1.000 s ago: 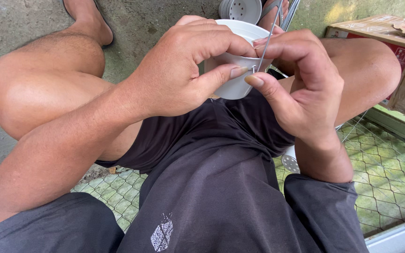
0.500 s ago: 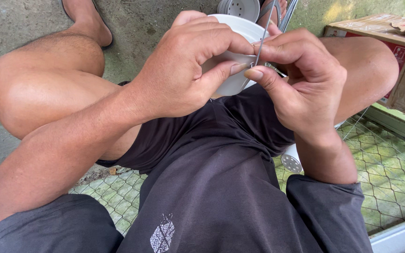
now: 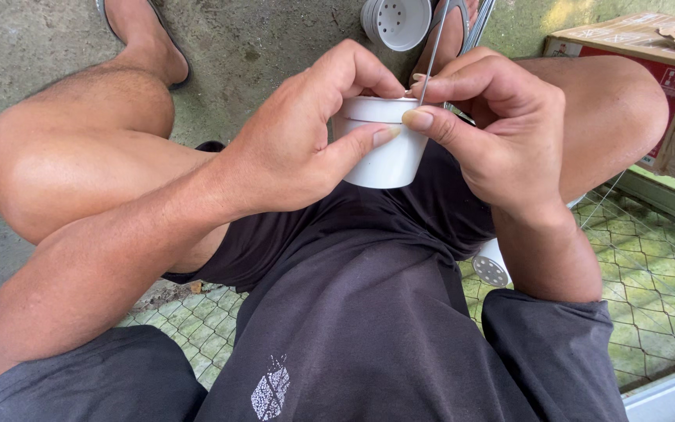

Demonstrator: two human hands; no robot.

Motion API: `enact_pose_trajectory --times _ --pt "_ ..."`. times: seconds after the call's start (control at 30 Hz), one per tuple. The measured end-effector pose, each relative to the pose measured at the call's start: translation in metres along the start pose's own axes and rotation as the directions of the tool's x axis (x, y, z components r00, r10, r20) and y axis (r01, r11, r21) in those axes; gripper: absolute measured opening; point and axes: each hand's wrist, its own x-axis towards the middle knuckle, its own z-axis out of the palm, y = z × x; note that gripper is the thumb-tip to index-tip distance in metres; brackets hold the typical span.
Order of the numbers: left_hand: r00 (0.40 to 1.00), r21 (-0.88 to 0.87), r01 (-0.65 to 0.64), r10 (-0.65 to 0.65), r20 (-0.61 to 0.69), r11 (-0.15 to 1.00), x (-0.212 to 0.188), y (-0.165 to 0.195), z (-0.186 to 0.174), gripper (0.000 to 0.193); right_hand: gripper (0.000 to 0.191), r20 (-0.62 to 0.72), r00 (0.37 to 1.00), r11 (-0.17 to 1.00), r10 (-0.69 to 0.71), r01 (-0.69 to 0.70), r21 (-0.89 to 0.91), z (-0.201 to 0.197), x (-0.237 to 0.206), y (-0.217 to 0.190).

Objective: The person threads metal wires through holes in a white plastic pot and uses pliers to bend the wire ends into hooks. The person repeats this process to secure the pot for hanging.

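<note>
My left hand (image 3: 302,141) grips a small white plastic pot (image 3: 384,148) by its rim and side, thumb across the front. The pot is held above my lap, between my knees. My right hand (image 3: 494,133) pinches a thin metal wire (image 3: 431,55) that rises straight up from the pot's rim at its right side. Where the wire's lower end meets the pot is hidden behind my fingers.
A second white pot with holes (image 3: 396,22) lies on the concrete ground ahead. Another perforated white pot (image 3: 492,266) sits under my right forearm. A cardboard box (image 3: 666,70) stands at the right. Wire mesh in a metal frame (image 3: 650,273) lies beneath me.
The pot has tipped so its side faces me instead of its open mouth. Both hands shifted slightly together; the right hand still pinches the wire at the rim.
</note>
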Motion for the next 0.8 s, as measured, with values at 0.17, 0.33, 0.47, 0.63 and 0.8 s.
enact_pose_trajectory --times 0.17,0.33,0.47,0.63,0.8 --pt "1.0 0.032 -0.003 0.002 0.022 0.999 -0.001 -0.002 0.0 0.026 0.007 -0.057 0.998 0.999 0.027 -0.026 0.026 -0.007 0.003 0.007" --pt "0.997 0.234 -0.076 0.082 -0.013 0.969 0.002 0.004 0.001 0.033 0.016 -0.28 0.953 0.991 -0.12 0.098 -0.092 -0.028 0.008 0.032" --pt "0.997 0.278 -0.052 0.065 -0.038 0.959 0.004 0.015 0.006 0.049 0.015 -0.376 0.924 0.994 -0.072 0.096 0.044 -0.048 0.02 0.079" --pt "0.993 0.383 -0.101 0.118 -0.019 0.918 0.01 0.023 0.015 0.034 0.042 -0.346 0.867 0.893 0.359 -0.211 0.397 -0.046 0.027 0.123" --pt "0.998 0.32 -0.039 0.055 -0.042 0.947 0.013 0.024 0.027 0.015 0.067 -0.22 0.926 0.886 0.305 -0.192 0.421 -0.039 0.062 0.131"
